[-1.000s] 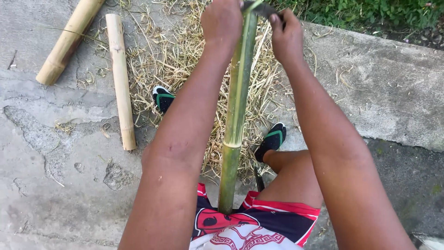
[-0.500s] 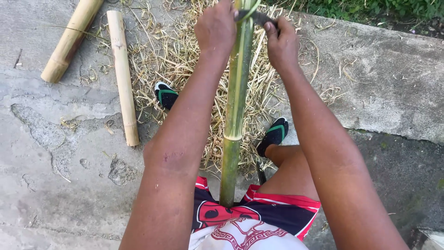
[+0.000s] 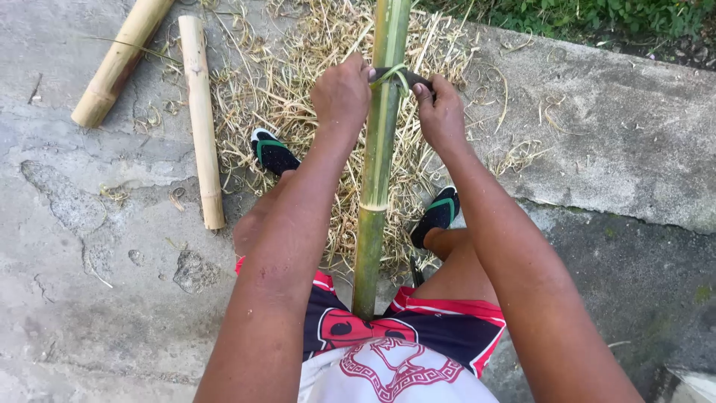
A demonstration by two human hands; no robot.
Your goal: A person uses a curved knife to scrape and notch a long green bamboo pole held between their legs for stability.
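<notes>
Outdoor spot, rough grey concrete slab (image 3: pixel 611 142), cracked and pitted at left, darker strip lower right. Strip of grass (image 3: pixel 597 15) along the top right edge.

Green bamboo pole (image 3: pixel 379 157) runs near-vertical through frame centre, from the top edge down to the person's lap, where its lower end sits between the thighs against red, dark and white shorts (image 3: pixel 403 343).

Left hand (image 3: pixel 341 93), upper centre, is fisted on one end of a dark blade (image 3: pixel 395 75) that lies crosswise on the pole. Right hand (image 3: pixel 441 112), just right of the pole, grips the other end, fingers curled. Blade touches the pole's face; a thin green shaving curls at the contact point. Both hands are closed tight, one each side of the pole.

Heap of dry straw-coloured shavings (image 3: pixel 313 89) covers the concrete under and around the pole, upper centre. Feet in black-and-green sandals rest in it: one (image 3: pixel 273 153) left of the pole, one (image 3: pixel 438 215) right.

Two dried tan bamboo lengths in the upper left: a thicker one (image 3: pixel 123 60) lying diagonal, a thinner one (image 3: pixel 201 119) near-vertical just beside it, not touching as far as visible.
</notes>
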